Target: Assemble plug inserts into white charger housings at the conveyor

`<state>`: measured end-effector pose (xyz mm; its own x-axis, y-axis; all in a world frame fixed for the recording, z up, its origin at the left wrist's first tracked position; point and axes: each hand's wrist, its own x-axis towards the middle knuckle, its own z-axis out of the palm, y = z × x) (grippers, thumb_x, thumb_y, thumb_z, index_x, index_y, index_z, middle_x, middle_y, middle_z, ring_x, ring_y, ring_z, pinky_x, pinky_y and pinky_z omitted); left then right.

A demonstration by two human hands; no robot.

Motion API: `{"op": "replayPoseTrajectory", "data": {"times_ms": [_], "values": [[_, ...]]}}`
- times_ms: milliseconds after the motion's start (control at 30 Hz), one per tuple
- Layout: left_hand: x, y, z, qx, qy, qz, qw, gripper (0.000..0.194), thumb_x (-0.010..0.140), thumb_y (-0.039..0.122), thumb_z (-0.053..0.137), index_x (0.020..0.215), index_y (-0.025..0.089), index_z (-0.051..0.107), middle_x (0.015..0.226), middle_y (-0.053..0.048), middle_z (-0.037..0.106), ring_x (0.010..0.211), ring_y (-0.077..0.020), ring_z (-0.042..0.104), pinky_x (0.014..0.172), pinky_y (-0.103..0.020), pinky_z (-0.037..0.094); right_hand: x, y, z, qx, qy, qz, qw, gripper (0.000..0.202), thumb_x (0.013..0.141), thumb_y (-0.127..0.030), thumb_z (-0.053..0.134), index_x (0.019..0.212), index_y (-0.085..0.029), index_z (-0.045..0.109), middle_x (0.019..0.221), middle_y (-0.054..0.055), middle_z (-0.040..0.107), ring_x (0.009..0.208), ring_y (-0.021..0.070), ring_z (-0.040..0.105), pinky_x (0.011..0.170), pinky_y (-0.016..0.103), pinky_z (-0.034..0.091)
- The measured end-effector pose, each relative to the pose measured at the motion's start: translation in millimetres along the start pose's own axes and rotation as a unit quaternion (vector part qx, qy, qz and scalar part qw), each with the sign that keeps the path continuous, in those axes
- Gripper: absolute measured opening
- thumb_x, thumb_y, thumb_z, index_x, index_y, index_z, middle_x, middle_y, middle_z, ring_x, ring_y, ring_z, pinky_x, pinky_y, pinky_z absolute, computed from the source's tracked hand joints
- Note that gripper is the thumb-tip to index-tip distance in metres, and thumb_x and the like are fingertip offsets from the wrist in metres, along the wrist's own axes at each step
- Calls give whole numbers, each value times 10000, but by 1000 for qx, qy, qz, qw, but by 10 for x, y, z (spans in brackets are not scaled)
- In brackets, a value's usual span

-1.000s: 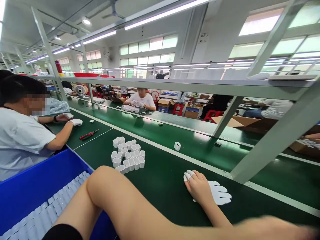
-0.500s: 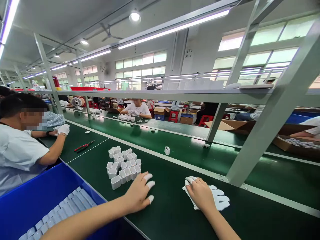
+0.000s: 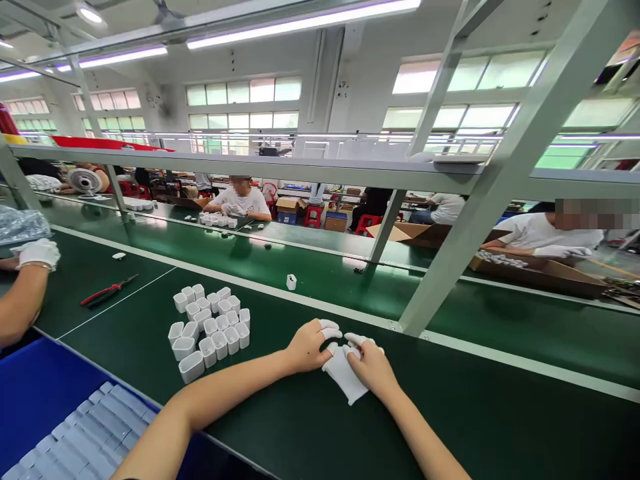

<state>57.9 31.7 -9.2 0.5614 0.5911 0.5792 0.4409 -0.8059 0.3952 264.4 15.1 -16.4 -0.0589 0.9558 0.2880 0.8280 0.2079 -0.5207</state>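
1. Green worktop (image 3: 300, 427) sweeping across the frame, and here, low and just right of centre, lies the white glove (image 3: 345, 377)!
2. Its long axis slants from lower left to upper right, passing under the right hand (image 3: 373, 363), clearly the nearer; whether those fingers grip it, I can't tell.
3. Left hand (image 3: 307, 347) sits at its upper-left edge, fingers curved, thumb apart, clasping nothing visible.
4. Left of centre, open-topped white cups (image 3: 210, 325) cluster.
5. Lower left, a blue bin (image 3: 30, 380) holds rows of pale pieces (image 3: 85, 433).
6. Far right, a cardboard box (image 3: 550, 275) carries small white parts (image 3: 503, 260).
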Motion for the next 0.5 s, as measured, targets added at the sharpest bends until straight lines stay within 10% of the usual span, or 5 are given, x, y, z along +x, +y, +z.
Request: {"op": "replayPoseTrajectory", "data": {"times_ms": [167, 333, 500], "values": [[-171, 58, 160, 21, -94, -40, 995, 469, 739, 311, 633, 1189, 194, 571, 1221, -103, 587, 1099, -273, 535, 958, -414, 441, -21, -103, 147, 53, -3, -7, 999, 375, 719, -261, 464, 980, -222, 731, 668, 8, 668, 577, 196, 583, 596, 308, 482], [-178, 78, 109, -17, -110, -67, 992, 250, 805, 248, 537, 1027, 192, 638, 1027, -92, 659, 959, -231, 588, 888, -367, 464, -52, -62, -1, 111, 72, 26, 991, 438, 835, -415, 413, 1095, -188, 682, 832, 48, 692, 654, 192, 599, 660, 305, 496], [-241, 332, 61, -109, -208, 157, 959, 279, 880, 306, 422, 919, 303, 698, 968, -73, 700, 872, -219, 636, 753, -348, 484, -42, 10, -89, 132, 103, 86, 982, 536, 859, -460, 363, 1181, -120, 623, 907, 100, 696, 750, 209, 623, 709, 310, 498]]}}
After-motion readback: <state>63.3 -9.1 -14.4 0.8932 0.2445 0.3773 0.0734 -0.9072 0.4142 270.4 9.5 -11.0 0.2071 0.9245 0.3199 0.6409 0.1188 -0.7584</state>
